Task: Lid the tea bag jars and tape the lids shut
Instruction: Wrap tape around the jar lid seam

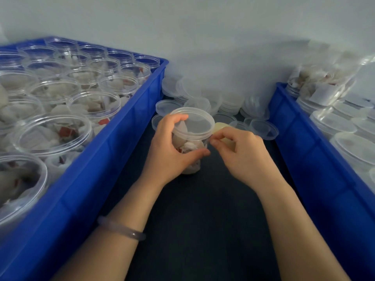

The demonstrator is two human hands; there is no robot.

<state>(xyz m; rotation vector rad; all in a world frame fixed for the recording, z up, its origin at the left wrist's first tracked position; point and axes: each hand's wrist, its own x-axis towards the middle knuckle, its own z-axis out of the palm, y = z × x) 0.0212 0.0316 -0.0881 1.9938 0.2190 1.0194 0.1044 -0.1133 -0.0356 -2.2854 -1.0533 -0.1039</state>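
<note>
Progress looks early — left hand (172,147) grips one jar (189,148), right hand (243,155) pinches its fitted lid (194,122), and many open jars (52,134) wait at nine o'clock.

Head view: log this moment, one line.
left hand: grips jar | lid: on jar | right hand: holds tape roll at lid edge | left crate: open jars | right crate: lidded jars

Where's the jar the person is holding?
In the middle of the head view, the jar stands on the dark table between the two blue crates, gripped by the left hand, with loose lids piled just behind it.
</note>
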